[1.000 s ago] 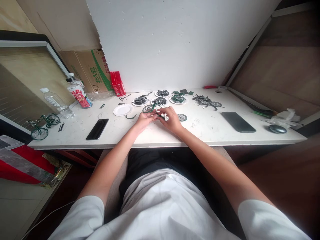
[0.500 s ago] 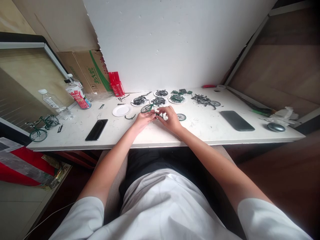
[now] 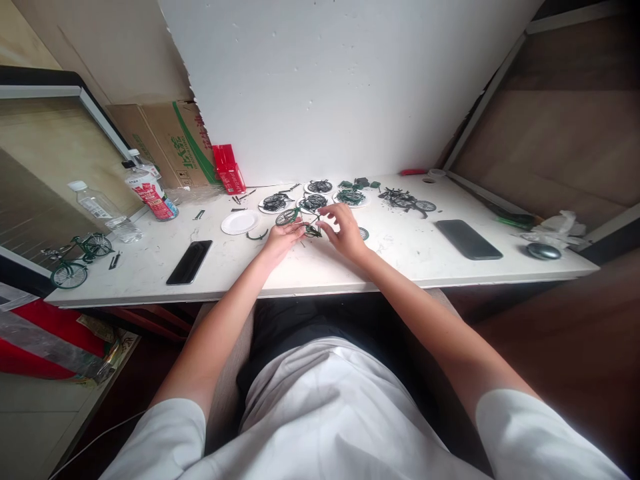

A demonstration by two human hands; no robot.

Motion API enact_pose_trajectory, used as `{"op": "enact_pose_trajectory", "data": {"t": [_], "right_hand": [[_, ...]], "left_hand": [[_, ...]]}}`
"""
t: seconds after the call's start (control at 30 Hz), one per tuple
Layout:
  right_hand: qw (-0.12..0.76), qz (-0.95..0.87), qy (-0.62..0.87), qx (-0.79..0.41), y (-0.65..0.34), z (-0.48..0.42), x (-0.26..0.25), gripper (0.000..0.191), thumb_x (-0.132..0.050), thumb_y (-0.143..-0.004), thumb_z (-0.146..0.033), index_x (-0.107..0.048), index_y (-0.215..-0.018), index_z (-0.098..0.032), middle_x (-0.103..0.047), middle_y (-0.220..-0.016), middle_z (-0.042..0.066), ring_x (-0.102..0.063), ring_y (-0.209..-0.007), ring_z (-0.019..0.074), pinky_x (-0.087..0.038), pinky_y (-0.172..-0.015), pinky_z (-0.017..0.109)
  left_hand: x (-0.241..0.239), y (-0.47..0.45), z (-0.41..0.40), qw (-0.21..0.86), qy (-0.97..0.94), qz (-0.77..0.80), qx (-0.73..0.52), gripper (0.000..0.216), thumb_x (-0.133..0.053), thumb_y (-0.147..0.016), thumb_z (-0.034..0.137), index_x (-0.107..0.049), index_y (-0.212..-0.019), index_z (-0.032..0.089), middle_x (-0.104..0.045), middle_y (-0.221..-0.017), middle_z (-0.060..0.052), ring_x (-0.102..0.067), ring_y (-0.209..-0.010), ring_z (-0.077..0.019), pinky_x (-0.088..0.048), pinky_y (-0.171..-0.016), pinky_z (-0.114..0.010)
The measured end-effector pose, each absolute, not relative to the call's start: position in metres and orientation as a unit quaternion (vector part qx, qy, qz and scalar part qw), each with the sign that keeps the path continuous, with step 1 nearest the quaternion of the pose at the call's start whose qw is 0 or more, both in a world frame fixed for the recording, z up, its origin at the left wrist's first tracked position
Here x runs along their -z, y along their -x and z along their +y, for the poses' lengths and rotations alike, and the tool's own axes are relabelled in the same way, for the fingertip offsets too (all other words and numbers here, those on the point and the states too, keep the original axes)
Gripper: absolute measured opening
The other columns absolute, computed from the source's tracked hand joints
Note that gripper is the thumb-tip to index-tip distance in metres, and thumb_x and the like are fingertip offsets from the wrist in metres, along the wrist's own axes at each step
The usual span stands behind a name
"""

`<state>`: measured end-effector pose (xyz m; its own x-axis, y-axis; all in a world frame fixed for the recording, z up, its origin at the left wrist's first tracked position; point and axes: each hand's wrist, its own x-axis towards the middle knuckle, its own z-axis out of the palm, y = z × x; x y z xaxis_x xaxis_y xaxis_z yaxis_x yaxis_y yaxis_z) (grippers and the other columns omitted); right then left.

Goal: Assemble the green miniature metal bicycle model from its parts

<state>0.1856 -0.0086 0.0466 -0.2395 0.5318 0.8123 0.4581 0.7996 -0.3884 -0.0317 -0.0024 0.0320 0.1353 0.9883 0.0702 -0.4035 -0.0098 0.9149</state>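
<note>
We grip a small green model bicycle [image 3: 312, 232] in our left hand [image 3: 284, 243], right hand [image 3: 347, 233] half-open beside it; four round white plates [image 3: 368, 201] hold dark and green parts [image 3: 351, 197].

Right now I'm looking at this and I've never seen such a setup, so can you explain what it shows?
There's no machine here, just a person working bare-handed. The camera is worn on the head, looking forward and down. The left hand holds a small bicycle frame with one wheel showing; the right hand is close around it, though I can't tell whether it touches. On the white table are paper plates, most piled with small parts, and a phone. Bottles and a green toy bicycle are toward the left end.
</note>
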Motion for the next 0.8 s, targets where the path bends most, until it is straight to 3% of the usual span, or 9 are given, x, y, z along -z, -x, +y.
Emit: {"op": "enact_pose_trajectory", "data": {"t": [0.17,0.5,0.8], "right_hand": [[0.5,-0.779,0.377,-0.034,-0.22,0.011,-0.056,0.028,-0.056,-0.108,-0.049,-0.073,-0.109,-0.027,-0.07,-0.106,0.012,-0.059,-0.104,0.0329,-0.052,-0.094,0.054],[0.361,-0.832,0.42,-0.039,-0.247,0.023,-0.04,0.02,-0.068,-0.099,-0.035,-0.081,-0.099,-0.021,-0.061,-0.112,0.016,-0.053,-0.112,0.0363,-0.05,-0.098,0.056],[0.239,-0.883,0.391,-0.105,-0.262,0.027,-0.051,0.023,-0.075,-0.094,-0.044,-0.087,-0.094,-0.025,-0.067,-0.113,0.016,-0.055,-0.114,0.0381,-0.05,-0.102,0.057]], "left_hand": [[-0.034,0.031,-0.002,0.596,-0.412,0.357,-0.589,0.036,-0.092,-0.073,0.008,-0.076,-0.104,0.013,-0.078,-0.117,-0.011,-0.073,-0.112,-0.0214,-0.056,-0.114,-0.045],[-0.036,0.032,0.0,0.567,-0.391,0.381,-0.617,0.034,-0.094,-0.07,0.007,-0.077,-0.099,0.011,-0.077,-0.115,-0.011,-0.073,-0.107,-0.0207,-0.056,-0.112,-0.045],[-0.036,0.032,-0.001,0.566,-0.393,0.385,-0.614,0.033,-0.094,-0.071,0.008,-0.077,-0.099,0.011,-0.078,-0.114,-0.01,-0.073,-0.102,-0.0185,-0.057,-0.112,-0.044]]}}
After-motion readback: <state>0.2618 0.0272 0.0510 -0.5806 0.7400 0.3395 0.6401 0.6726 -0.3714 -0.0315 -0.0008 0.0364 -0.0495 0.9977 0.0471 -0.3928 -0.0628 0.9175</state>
